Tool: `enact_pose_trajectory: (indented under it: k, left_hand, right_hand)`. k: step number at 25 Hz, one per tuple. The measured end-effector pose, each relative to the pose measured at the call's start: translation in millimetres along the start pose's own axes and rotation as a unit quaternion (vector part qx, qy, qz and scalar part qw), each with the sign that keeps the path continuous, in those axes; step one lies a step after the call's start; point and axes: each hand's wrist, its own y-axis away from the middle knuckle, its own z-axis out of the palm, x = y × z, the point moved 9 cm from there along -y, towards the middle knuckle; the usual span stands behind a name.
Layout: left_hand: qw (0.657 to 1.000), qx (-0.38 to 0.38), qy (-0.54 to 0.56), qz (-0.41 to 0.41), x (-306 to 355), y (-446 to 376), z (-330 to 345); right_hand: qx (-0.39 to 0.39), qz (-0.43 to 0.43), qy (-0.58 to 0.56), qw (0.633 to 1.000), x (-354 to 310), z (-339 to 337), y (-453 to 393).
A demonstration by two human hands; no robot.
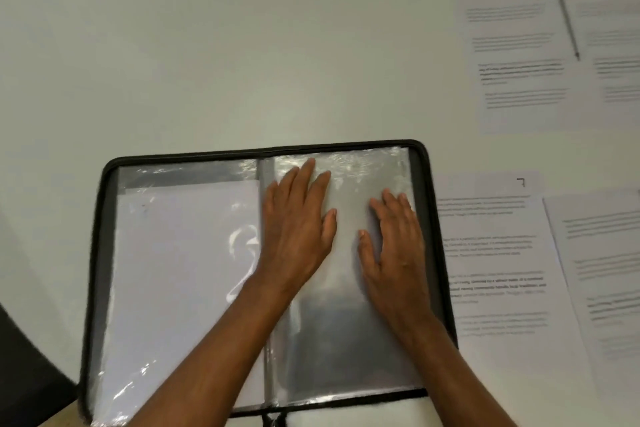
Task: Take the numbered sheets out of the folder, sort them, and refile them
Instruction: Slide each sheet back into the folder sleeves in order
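Folder [420,218] lies open on the table [207,45]. I read this as the extraction step. Left hand [294,229] and right hand [394,246] rest flat, fingers spread, gripping nothing, on the empty right-page sleeve [346,322]. Left-page sleeve [180,270] holds paper. Numbered sheets [512,62] lie right of the folder. Next move, in my judgement: pull the remaining page.

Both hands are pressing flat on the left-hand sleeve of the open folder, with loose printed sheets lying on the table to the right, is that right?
Not quite. In the head view the left hand and right hand lie flat on the right-hand sleeve of the open folder, not the left-hand one. The loose printed sheets do lie on the table to the right.
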Motion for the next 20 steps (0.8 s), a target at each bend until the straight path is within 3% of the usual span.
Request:
enact_pose_trajectory:
  k: [13,20]
  left_hand:
    - [0.996,-0.048,0.049,0.050,136,-170,44]
    - [0.996,-0.056,0.000,0.071,168,-236,72]
  right_hand:
    - [0.098,0.119,0.046,0.987,140,-122,-143]
    - [0.091,0.196,0.090,0.972,208,-161,-207]
